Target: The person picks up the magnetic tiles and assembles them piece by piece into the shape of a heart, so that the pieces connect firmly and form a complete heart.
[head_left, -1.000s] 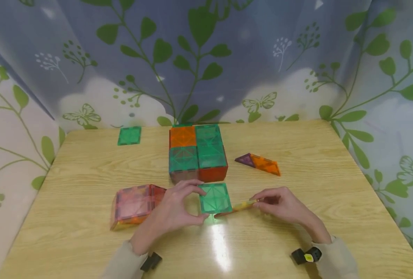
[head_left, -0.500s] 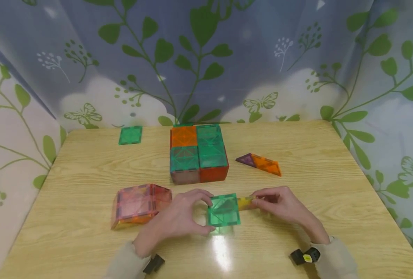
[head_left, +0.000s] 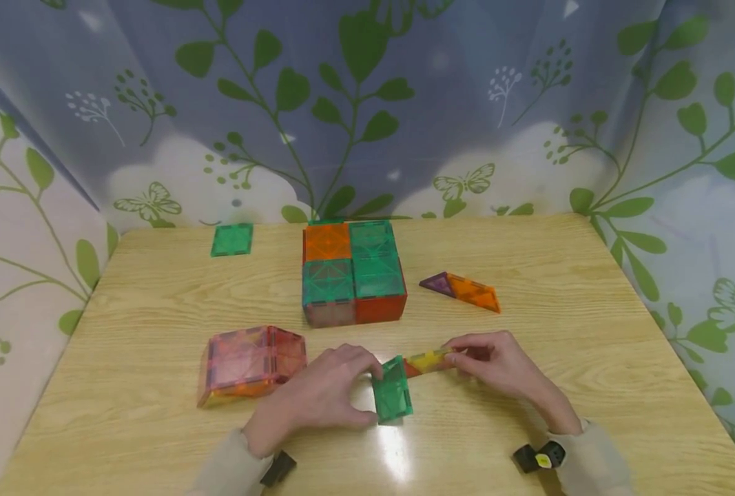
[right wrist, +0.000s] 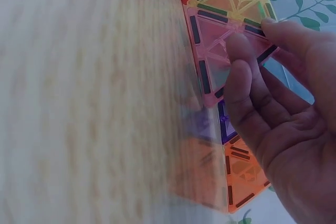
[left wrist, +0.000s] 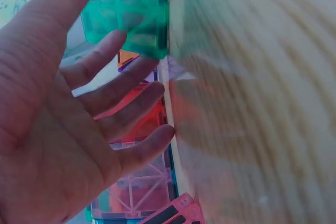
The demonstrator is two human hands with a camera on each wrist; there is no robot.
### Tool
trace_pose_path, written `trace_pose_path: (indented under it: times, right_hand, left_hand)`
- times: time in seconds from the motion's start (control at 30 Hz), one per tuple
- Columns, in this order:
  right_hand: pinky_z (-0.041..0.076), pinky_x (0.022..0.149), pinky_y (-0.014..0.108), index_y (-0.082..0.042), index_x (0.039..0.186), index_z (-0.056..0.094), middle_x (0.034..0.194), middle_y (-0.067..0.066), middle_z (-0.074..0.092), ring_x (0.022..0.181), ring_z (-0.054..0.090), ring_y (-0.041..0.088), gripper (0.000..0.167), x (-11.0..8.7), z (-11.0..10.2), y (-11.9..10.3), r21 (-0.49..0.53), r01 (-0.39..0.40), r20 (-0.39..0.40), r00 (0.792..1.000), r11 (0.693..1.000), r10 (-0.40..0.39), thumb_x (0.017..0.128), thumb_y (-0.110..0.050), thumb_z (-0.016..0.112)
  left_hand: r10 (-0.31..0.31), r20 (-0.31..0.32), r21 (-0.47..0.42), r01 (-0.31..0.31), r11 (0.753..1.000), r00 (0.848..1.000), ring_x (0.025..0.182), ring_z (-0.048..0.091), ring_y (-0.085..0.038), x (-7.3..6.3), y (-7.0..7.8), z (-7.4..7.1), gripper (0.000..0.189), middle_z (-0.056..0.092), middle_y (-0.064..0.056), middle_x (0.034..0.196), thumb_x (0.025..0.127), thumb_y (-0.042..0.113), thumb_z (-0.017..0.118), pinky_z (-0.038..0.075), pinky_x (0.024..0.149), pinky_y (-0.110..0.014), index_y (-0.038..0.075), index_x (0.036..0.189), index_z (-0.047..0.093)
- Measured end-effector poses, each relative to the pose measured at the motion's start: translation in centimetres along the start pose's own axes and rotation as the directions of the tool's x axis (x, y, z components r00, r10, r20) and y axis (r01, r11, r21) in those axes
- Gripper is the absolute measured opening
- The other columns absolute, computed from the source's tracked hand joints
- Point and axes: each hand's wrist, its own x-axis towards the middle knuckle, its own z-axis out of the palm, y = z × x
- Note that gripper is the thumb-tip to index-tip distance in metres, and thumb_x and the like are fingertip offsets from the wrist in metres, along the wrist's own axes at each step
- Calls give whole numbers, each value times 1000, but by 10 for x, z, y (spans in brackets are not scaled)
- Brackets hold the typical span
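Between thumb and index finger, my left hand (head_left: 324, 389) holds a translucent green square magnetic tile (head_left: 392, 390) by its edges; its other fingers are spread in the left wrist view. The tile stands steeply tilted close over the table, at the left end of a strip of triangular magnetic tiles. My right hand (head_left: 494, 362) pinches the strip's right end, at a yellow triangle tile (head_left: 428, 360). A red triangle tile (head_left: 412, 370) shows at the left end. In the right wrist view a pink triangle tile (right wrist: 210, 40) adjoins the yellow one, partly behind my fingers, and the strip stands on edge.
Behind my hands stands a block of tiles (head_left: 376, 275) with green and orange tops. A pink and red tile box (head_left: 240, 358) is left of my left hand. Purple and orange tiles (head_left: 475, 293) stand at right; a green square (head_left: 232, 240) lies back left.
My left hand moved slightly right and toward me, and the green tile turned from nearly flat to steeply tilted. The right hand stays nearly in place; the strip's yellow face shows more.
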Motion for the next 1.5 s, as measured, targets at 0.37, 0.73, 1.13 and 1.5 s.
trace_pose_path:
  times: [0.37,0.73,1.13,1.5]
  right_hand:
    - [55,57,24,-10,113,78,96,7,80,69,73,15,22,2,6,-3,-13,51,-45,998,999,-51,95,-21,74]
    - [59,58,28,-4,113,76,96,13,79,67,73,13,24,6,12,-4,4,33,-69,997,999,-33,95,-19,74]
    - [60,62,28,-7,110,76,94,10,79,70,75,18,18,8,10,-5,26,46,-17,999,999,-45,96,-18,73]
    - [54,55,24,-9,112,76,95,10,79,69,73,17,20,5,4,-6,-10,43,-28,999,999,-44,96,-18,73]
  left_hand:
    - [-39,-40,-51,37,998,998,120,57,-13,4,5,3,74,59,4,133,79,53,82,49,104,-43,22,136,45]
    - [-82,-112,-86,73,994,990,120,62,-19,11,15,12,93,59,-6,142,80,52,82,53,101,-44,13,151,36]
    - [-96,-98,43,101,994,991,107,57,-18,15,26,13,97,51,-9,133,78,48,81,54,87,-41,9,152,32]
    - [-50,16,-120,52,991,999,132,55,-22,4,14,2,89,44,-5,155,87,35,76,49,110,-43,16,160,28]
